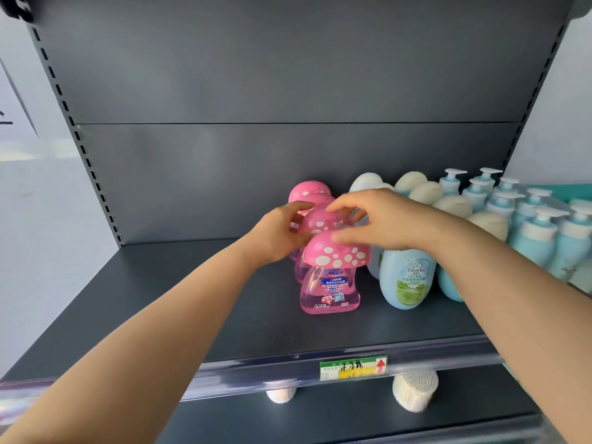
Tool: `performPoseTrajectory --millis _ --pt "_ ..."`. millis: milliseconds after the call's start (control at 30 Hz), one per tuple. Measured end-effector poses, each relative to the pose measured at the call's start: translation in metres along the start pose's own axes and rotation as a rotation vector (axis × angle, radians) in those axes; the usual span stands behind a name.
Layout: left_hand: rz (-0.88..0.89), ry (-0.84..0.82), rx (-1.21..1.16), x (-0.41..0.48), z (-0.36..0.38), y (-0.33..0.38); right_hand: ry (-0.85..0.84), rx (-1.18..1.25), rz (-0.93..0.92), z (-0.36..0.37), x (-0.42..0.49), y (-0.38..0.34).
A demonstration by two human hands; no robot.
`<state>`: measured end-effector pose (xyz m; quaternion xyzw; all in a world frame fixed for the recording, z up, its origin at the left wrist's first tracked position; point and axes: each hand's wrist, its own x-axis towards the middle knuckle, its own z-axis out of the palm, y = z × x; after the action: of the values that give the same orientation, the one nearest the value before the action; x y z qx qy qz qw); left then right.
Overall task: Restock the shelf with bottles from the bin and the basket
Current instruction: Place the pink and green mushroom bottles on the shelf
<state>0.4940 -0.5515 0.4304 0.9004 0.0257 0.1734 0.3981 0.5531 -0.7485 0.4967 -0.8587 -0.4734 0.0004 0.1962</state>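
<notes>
While two bare forearms reach in from the lower corners of the frame, a dark grey shelf (160,299) spans the centre, with its back panel (256,75) filling the upper half. Right of centre stand pump bottles (538,238) in pale blue, packed in rows toward the right edge, and just left of them blue bottles (407,277) with rounded cream caps, also in rows running front to back. At mid-frame a single file of pink bottles (309,190) with white-spotted, mushroom-shaped caps stands upright on the shelf, just beside the blue ones. The front pink bottle (330,290) stands free, its label facing the viewer. The left hand (282,233) curls its fingers round the left side of the cap of the second pink bottle (315,222), directly behind the front one; the right hand (384,219) arches over from the right, fingertips on that same cap and thumb just above the front cap. Lower centre, a green and yellow price label (352,368) sits in the shelf's edge strip, with two white objects (415,389) on the lower shelf (352,421) beneath.
</notes>
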Motion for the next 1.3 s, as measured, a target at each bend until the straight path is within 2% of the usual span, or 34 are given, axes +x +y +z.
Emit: performPoseTrajectory --millis 100,267,333,467,567,733,933,1300 --pt "-0.015 0.064 -0.051 -0.005 -0.010 -0.005 -0.089 -0.038 -0.010 0.014 -0.015 -0.006" --pt "0.007 0.115 0.021 -0.020 -0.017 -0.002 -0.054 -0.078 0.018 0.018 -0.021 -0.011" --pt "0.079 0.139 0.133 -0.026 -0.018 0.012 0.002 -0.109 0.027 0.015 -0.026 -0.014" --pt "0.244 0.241 0.372 -0.034 -0.012 0.058 0.242 -0.251 0.050 0.000 -0.048 -0.008" --pt "0.341 0.267 0.480 -0.041 0.015 0.105 0.313 -0.391 0.095 -0.016 -0.084 0.014" --pt "0.498 0.262 0.523 -0.047 0.095 0.180 0.348 -0.423 0.222 -0.049 -0.174 0.064" --pt "0.585 0.128 0.449 -0.053 0.233 0.260 0.380 -0.479 0.414 -0.074 -0.306 0.143" --pt "0.654 -0.160 0.411 -0.054 0.444 0.341 0.269 -0.474 0.757 -0.086 -0.498 0.272"
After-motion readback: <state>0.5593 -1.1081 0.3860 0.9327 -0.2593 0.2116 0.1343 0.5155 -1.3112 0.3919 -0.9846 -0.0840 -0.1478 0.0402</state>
